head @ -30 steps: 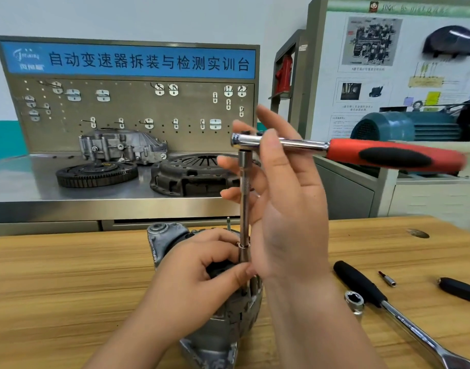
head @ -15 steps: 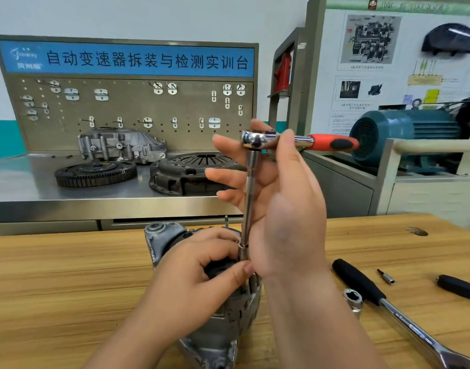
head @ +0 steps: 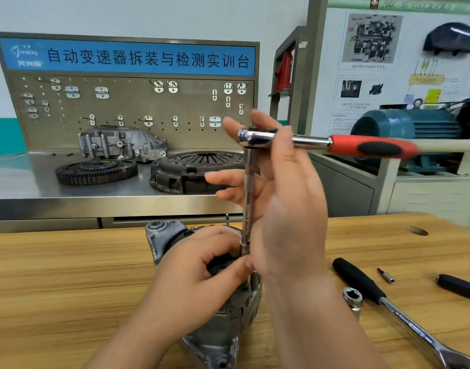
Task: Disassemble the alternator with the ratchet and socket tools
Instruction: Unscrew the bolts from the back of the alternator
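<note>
Swinging again: the ratchet (head: 308,142) handle is back out to the right after pointing farther away half a second ago, so I read one loosening stroke. My right hand (head: 287,209) pinches its head, other fingers splayed. My left hand (head: 196,278) grips the alternator (head: 159,235), upright on the near desk (head: 55,275), steadying the extension (head: 248,198).

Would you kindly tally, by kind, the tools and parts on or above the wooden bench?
Alternator: 1
Red-handled ratchet: 1
Extension bar: 1
Black-handled tools: 2, the long wrench and a handle at the right edge
Loose socket: 1
Small bit: 1
Total: 7
</note>
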`<state>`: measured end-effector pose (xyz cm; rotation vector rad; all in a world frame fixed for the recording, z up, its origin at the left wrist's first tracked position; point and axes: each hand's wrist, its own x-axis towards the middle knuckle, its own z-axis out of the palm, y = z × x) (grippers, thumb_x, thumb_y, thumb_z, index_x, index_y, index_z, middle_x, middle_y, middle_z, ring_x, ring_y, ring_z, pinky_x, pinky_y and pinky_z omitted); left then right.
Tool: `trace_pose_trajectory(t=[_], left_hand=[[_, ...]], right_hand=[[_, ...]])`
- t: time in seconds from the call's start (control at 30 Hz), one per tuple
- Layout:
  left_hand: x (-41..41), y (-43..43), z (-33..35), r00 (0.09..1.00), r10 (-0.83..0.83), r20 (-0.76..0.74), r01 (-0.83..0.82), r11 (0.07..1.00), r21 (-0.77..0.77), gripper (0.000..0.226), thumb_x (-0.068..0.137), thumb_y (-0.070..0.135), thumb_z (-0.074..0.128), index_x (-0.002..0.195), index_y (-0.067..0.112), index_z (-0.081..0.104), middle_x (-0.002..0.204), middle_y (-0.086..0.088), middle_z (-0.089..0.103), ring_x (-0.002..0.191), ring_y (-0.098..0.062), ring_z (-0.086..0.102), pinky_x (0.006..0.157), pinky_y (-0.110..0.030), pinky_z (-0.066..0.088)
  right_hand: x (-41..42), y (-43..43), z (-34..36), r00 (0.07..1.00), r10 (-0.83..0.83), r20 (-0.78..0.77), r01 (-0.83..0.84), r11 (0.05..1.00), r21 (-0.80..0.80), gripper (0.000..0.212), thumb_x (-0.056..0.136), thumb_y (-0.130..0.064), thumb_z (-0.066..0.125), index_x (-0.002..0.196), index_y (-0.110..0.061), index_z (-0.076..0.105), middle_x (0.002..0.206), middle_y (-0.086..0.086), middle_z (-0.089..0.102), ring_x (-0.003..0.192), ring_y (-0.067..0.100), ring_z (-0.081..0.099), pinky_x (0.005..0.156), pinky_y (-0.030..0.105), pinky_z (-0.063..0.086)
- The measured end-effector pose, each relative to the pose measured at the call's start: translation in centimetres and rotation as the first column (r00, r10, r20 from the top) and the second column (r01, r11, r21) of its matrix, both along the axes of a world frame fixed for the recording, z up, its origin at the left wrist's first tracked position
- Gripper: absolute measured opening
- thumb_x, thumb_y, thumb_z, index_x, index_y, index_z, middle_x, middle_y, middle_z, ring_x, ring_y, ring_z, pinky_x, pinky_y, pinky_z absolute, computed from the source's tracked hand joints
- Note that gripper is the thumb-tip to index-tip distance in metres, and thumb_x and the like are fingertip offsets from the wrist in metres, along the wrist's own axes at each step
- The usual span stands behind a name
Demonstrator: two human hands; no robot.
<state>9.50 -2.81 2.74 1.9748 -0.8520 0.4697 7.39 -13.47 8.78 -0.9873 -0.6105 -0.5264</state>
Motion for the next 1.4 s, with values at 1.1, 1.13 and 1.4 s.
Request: trace_pose_trajectory(t=[1.1,1.13,1.4], left_hand=[[-0.33,-0.32,0.20,0.998,0.044,-0.039,-0.044,0.999,-0.016,0.041,0.068,0.051,0.062,0.083,0.014,0.073,0.094,0.018,0.068,0.096,-0.002,0.061,0.082,-0.035,0.051],[-0.37,-0.28,0.19,0.999,0.033,-0.038,-0.033,0.999,-0.018,0.044,0.068,0.054,0.059,0.083,0.015,0.074,0.096,0.018,0.068,0.098,-0.002,0.062,0.083,-0.034,0.051],[-0.03,-0.14,0.39,0.998,-0.011,-0.062,0.010,1.000,-0.018,0.029,0.073,0.032,0.067,0.085,0.008,0.075,0.099,0.011,0.070,0.098,-0.007,0.064,0.085,-0.033,0.051]], right_hand=[[-0.03,0.41,-0.23,0.994,-0.100,0.041,0.100,0.995,-0.002,0.026,0.095,-0.036,0.044,0.109,-0.029,0.065,0.110,0.001,0.072,0.067,0.016,0.068,0.053,0.022,0.052],[0.00,0.30,-0.23,0.998,-0.067,0.012,0.067,0.998,0.015,0.029,0.095,-0.039,0.041,0.107,-0.026,0.065,0.106,0.005,0.073,0.063,0.017,0.068,0.052,0.022,0.052],[0.02,0.38,-0.21,0.974,-0.219,0.062,0.221,0.975,-0.035,0.024,0.092,-0.034,0.053,0.112,-0.037,0.067,0.094,-0.010,0.071,0.073,0.015,0.069,0.054,0.021,0.051]])
